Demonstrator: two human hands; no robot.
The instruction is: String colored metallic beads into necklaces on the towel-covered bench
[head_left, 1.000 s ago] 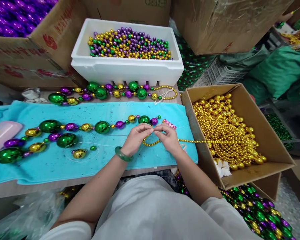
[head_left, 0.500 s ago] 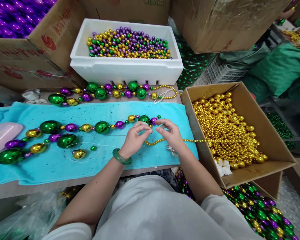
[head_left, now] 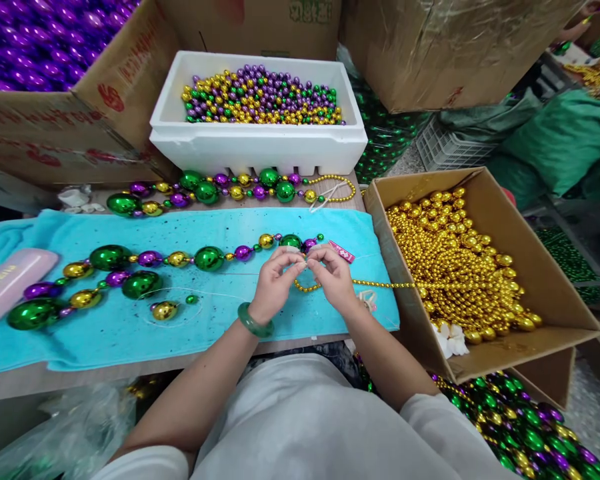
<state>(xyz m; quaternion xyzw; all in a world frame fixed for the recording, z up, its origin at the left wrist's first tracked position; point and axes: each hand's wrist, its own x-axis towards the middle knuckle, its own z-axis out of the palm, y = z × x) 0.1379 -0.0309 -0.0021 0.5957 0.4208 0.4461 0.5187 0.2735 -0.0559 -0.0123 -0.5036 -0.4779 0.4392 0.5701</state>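
Fingers (head_left: 325,253) closer, card (head_left: 342,251) beyond, carton (head_left: 535,267) beside

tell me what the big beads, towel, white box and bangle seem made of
Big beads: probably plastic with a metallic coat, given the mirror-like highlights.
Towel: fabric, likely terry; matte, with soft folds at its left end.
White box: likely foam; thick, pale walls, dull finish.
Bangle: smooth, glossy green; stone, glass or plastic, I can't tell.
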